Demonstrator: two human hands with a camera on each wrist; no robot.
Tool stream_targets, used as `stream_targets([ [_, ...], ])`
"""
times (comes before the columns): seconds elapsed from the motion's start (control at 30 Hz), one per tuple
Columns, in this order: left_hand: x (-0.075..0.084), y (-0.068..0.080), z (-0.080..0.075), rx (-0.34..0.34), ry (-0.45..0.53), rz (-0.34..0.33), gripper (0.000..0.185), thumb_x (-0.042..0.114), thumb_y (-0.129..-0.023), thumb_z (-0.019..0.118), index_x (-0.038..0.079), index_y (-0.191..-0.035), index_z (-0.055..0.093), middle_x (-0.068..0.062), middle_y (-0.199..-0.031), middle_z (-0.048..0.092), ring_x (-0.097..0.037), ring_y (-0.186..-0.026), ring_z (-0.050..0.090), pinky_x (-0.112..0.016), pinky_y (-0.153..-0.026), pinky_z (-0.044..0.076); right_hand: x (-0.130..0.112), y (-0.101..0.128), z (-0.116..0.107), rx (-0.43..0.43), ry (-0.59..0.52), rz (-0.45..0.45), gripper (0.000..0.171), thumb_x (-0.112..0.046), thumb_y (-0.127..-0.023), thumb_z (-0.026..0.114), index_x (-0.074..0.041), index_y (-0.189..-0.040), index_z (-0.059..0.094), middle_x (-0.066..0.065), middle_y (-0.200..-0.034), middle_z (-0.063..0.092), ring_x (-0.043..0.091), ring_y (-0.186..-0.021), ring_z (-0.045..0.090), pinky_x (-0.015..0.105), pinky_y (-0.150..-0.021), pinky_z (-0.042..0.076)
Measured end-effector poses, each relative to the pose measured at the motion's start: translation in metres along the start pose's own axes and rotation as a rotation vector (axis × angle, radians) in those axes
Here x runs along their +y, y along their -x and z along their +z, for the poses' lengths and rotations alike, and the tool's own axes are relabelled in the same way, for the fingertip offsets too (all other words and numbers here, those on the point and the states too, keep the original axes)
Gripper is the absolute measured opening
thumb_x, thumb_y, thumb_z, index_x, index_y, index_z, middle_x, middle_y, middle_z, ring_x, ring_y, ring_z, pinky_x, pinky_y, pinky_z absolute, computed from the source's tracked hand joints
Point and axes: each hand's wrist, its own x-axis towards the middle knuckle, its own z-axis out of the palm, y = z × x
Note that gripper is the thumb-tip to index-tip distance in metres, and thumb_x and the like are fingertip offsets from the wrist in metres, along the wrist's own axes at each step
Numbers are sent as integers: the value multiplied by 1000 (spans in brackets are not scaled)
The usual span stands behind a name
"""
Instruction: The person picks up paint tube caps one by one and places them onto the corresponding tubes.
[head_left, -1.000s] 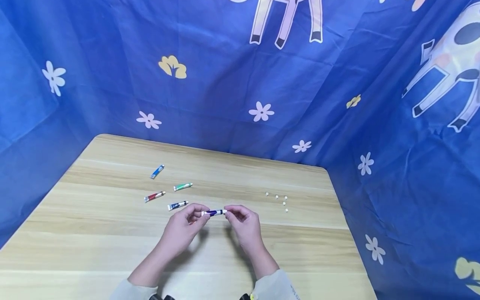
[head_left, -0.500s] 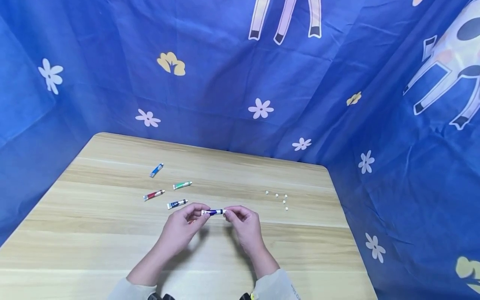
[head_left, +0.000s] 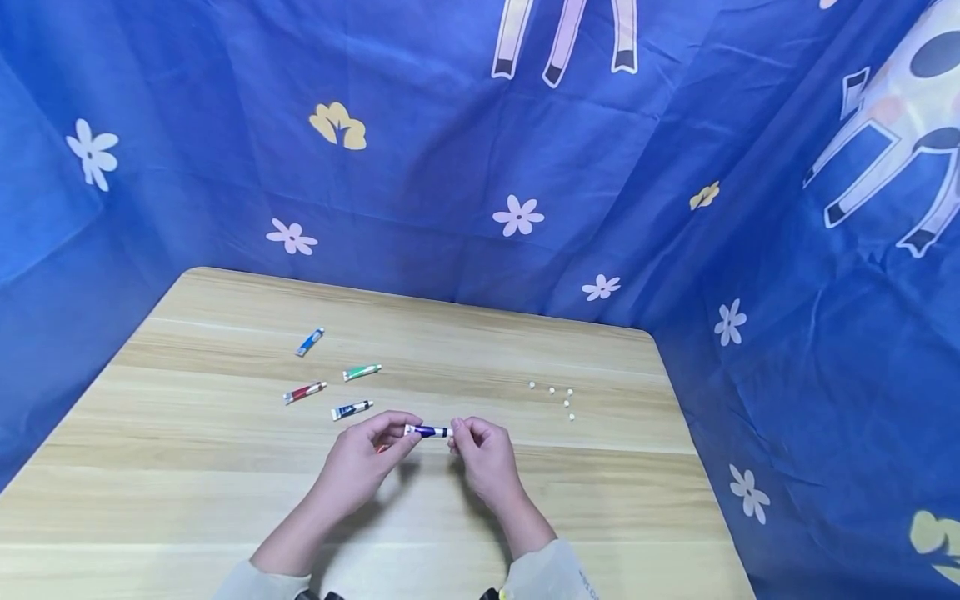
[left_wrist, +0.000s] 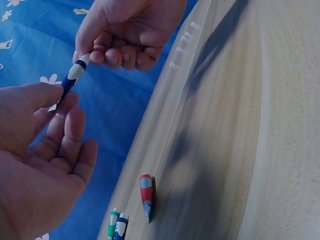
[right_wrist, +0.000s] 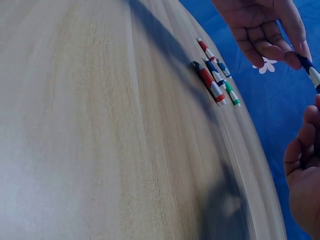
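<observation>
A small purple paint tube [head_left: 429, 432] with a silver-white band is held level over the table between both hands. My left hand [head_left: 363, 458] pinches its flat white end between thumb and forefinger, the other fingers loosely bent. My right hand [head_left: 489, 462] pinches the tube's white cap [left_wrist: 85, 58] with thumb and forefinger; in the head view the fingers mostly cover that cap, while the left wrist view shows its side. Below the left hand a red-orange paint tube [left_wrist: 146, 192] lies on the table, largely hidden by the fingers in the head view.
Left of the hands lie a blue tube [head_left: 310, 342], a green tube [head_left: 363, 372], a dark red tube [head_left: 305, 392] and a navy tube [head_left: 352, 410]. Several small white caps [head_left: 552, 390] sit at the right. A blue patterned curtain [head_left: 420, 183] borders the wooden table [head_left: 187, 475].
My right thumb and fingers have turned around the cap, which shows less in the head view now. The purple tube and both hands sit slightly lower in that view.
</observation>
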Motion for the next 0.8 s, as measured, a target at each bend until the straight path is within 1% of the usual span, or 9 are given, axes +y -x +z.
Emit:
stream_targets([
  [0.1, 1, -1, 1, -11, 6, 6, 22, 28, -100, 79, 23, -122, 78, -3, -105, 82, -9, -93, 73, -27, -84, 54, 1, 1, -1, 2, 49, -6, 44, -23, -110, 64, 5, -78, 69, -1, -65, 55, 1, -59, 46, 16, -58, 39],
  [0.2, 1, -2, 2, -20, 6, 15, 21, 28, -101, 79, 24, -121, 78, -3, -104, 82, -10, -94, 73, -27, -84, 54, 2, 1, -2, 7, 70, -19, 48, -26, -112, 60, 4, -76, 66, 5, -65, 53, 1, -60, 45, 17, -59, 39],
  [0.33, 1, -3, 2, -22, -5, 19, 22, 28, -101, 79, 23, -122, 77, -2, -103, 82, -9, -93, 72, -27, -83, 53, 4, 3, -3, -5, 94, -58, 48, -29, -115, 55, 2, -79, 66, 21, -69, 55, 2, -62, 45, 19, -61, 40],
  [0.4, 1, -2, 2, -23, -7, 14, 23, 28, -101, 79, 22, -122, 77, -2, -103, 81, -9, -93, 71, -26, -82, 53, 5, 3, -5, -26, 104, -85, 48, -29, -117, 50, 1, -83, 67, 29, -72, 56, 7, -62, 46, 20, -63, 42],
  [0.5, 1, -2, 3, -28, -5, 3, 25, 28, -100, 79, 19, -124, 77, -3, -103, 81, -8, -91, 71, -25, -80, 52, 7, 4, -8, -64, 113, -110, 49, -28, -119, 41, 0, -90, 69, 34, -79, 59, 24, -66, 52, 21, -70, 45],
  [0.57, 1, -2, 3, -33, -4, -1, 26, 28, -100, 79, 18, -124, 77, -3, -103, 81, -8, -91, 70, -25, -80, 51, 7, 4, -10, -90, 108, -115, 48, -28, -120, 37, -1, -97, 70, 33, -82, 63, 29, -72, 56, 22, -74, 48],
  [0.67, 0, -2, 3, -35, -3, -5, 26, 28, -101, 79, 18, -124, 77, -2, -103, 81, -8, -91, 70, -25, -81, 52, 6, 2, -15, -142, 73, -115, 43, -28, -120, 38, -1, -111, 70, 29, -90, 67, 21, -80, 62, 22, -82, 54],
  [0.73, -1, -3, 3, -35, -2, -7, 26, 28, -101, 79, 18, -124, 77, -2, -103, 81, -8, -91, 70, -25, -82, 52, 5, 1, -18, -182, 36, -119, 35, -26, -118, 44, 0, -122, 68, 28, -95, 67, 12, -86, 64, 24, -86, 57],
  [0.8, -1, -3, 3, -34, 3, -10, 25, 27, -101, 79, 18, -124, 77, -2, -103, 81, -8, -91, 70, -25, -81, 52, 6, 0, -21, -220, 1, -141, 28, -20, -114, 52, 0, -131, 64, 28, -100, 65, 9, -90, 63, 24, -88, 57],
])
